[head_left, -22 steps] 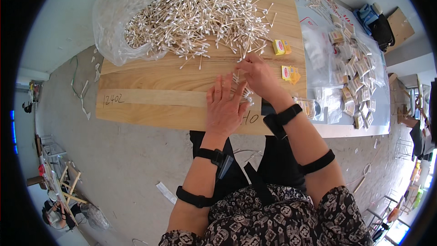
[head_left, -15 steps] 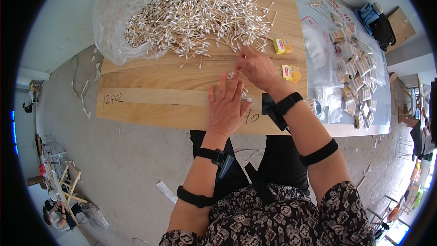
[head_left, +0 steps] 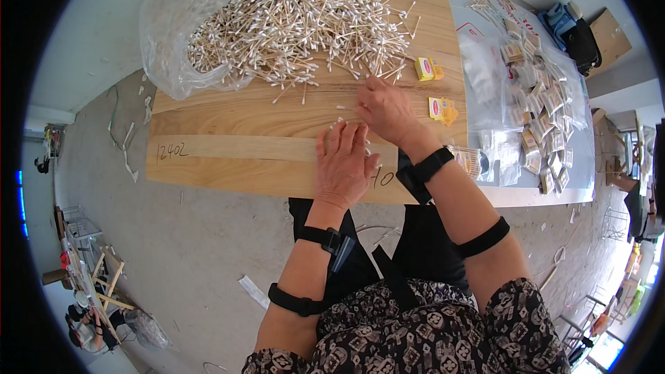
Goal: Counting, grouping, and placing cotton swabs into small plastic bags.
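A large heap of cotton swabs (head_left: 305,21) with white tips and wooden sticks spills from a clear plastic bag (head_left: 163,48) on the wooden table. My left hand (head_left: 341,166) lies palm down near the table's front edge, fingers stretched out; a few white swab tips show around its fingers. Just ahead and to its right, my right hand (head_left: 388,111) is closed, fingers curled down at the wood below the heap. A white tip of a cotton swab (head_left: 342,107) pokes out left of the right fingertips, which themselves are mostly hidden.
Two small yellow card stacks (head_left: 428,69) lie right of the heap. Beside my right wrist stands a pack of swabs (head_left: 464,159). Farther right, a grey surface (head_left: 578,183) carries many packed swab bundles (head_left: 544,111) and clear plastic bags (head_left: 500,159).
My right hand has shifted slightly down and left, its fingers curling more. My left fingers have drawn back a little toward me. The swab pack by my right wrist shows more.
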Tool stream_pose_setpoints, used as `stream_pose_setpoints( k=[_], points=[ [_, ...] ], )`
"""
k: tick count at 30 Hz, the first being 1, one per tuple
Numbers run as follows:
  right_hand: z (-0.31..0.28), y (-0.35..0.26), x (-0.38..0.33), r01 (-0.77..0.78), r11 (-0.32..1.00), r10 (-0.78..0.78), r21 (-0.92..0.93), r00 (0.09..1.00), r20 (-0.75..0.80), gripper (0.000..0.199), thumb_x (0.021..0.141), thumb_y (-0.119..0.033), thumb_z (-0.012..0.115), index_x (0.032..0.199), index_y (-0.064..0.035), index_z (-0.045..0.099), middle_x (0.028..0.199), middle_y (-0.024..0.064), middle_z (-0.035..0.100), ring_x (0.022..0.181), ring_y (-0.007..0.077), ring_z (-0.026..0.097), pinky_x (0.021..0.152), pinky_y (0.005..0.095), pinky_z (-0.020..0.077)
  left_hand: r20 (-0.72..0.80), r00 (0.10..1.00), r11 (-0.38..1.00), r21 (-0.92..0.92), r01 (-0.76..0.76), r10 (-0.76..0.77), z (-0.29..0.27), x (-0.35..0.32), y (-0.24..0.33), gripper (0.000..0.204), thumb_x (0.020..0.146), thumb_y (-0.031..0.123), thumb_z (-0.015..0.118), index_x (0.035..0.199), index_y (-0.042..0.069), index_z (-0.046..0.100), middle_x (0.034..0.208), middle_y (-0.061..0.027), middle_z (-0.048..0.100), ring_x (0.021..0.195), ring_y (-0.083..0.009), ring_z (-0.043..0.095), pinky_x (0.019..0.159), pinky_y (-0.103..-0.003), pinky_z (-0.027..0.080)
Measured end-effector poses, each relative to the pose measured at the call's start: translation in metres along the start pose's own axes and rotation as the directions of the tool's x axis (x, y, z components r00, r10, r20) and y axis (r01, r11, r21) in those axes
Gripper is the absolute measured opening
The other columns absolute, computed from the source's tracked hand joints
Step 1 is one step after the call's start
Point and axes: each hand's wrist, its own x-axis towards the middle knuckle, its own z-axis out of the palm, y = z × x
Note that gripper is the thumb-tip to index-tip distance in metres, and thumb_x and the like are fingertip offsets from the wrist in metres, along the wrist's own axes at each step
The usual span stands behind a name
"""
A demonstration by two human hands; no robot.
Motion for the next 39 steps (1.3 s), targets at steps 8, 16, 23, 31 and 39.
stream_pose_setpoints(
  k=[8, 16, 23, 31, 39],
  points=[
    [-0.006, -0.002, -0.043, -0.208, 0.888, 0.288, 0.410, 0.947, -0.142, 0.007, 0.078, -0.010, 0.064, 0.081, -0.0044, 0.064, 0.086, 0.0125, 0.060, 0.087, 0.0323, 0.061, 0.071, 0.0426, 0.0504, 0.062, 0.998, 0.999, 0.033, -0.033, 0.031, -0.011, -0.009, -0.003, 0.061, 0.083, 0.036, 0.065, 0.133, 0.004, 0.051, 0.133, -0.0098, 0.044, 0.130, -0.0328, 0.035, 0.113, -0.052, 0.020],
    [-0.004, -0.009, -0.044, -0.212, 0.929, 0.241, 0.303, 0.969, -0.059, 0.011, 0.074, -0.011, 0.068, 0.083, -0.0061, 0.066, 0.089, 0.0102, 0.059, 0.086, 0.0318, 0.060, 0.073, 0.0409, 0.0500, 0.059, 0.997, 0.999, 0.036, 0.040, -0.042, -0.004, -0.009, 0.011, 0.067, 0.081, 0.036, 0.068, 0.134, 0.001, 0.047, 0.132, -0.0136, 0.043, 0.128, -0.0338, 0.035, 0.113, -0.054, 0.021],
    [0.001, 0.000, -0.032, -0.086, 0.957, 0.111, 0.278, 0.991, -0.077, 0.011, 0.074, -0.011, 0.068, 0.083, -0.0065, 0.064, 0.088, 0.0085, 0.058, 0.089, 0.0300, 0.060, 0.075, 0.0403, 0.0496, -0.003, 0.999, 0.998, 0.045, 0.034, -0.034, -0.005, -0.020, 0.012, 0.072, 0.084, 0.034, 0.066, 0.140, 0.000, 0.038, 0.143, -0.0158, 0.037, 0.135, -0.0369, 0.030, 0.114, -0.053, 0.018],
    [0.005, -0.002, -0.031, -0.169, 0.946, 0.196, 0.277, 0.978, -0.074, 0.010, 0.076, -0.013, 0.067, 0.081, -0.0063, 0.063, 0.088, 0.0100, 0.060, 0.086, 0.0325, 0.061, 0.073, 0.0424, 0.0501, 0.117, 0.992, 0.996, 0.087, 0.034, -0.044, -0.003, -0.012, 0.006, 0.074, 0.087, 0.038, 0.060, 0.145, 0.000, 0.033, 0.152, -0.0167, 0.031, 0.144, -0.0309, 0.024, 0.116, -0.053, 0.013],
    [0.011, -0.004, -0.018, -0.304, 0.935, 0.337, 0.184, 0.922, -0.191, 0.007, 0.078, -0.012, 0.063, 0.078, -0.0054, 0.062, 0.090, 0.0128, 0.061, 0.082, 0.0351, 0.061, 0.070, 0.0440, 0.0496, 0.120, 0.991, 0.998, 0.049, 0.045, -0.051, 0.007, -0.009, 0.016, 0.073, 0.089, 0.038, 0.059, 0.145, 0.000, 0.033, 0.151, -0.0171, 0.030, 0.142, -0.0318, 0.026, 0.117, -0.051, 0.014]
  ],
)
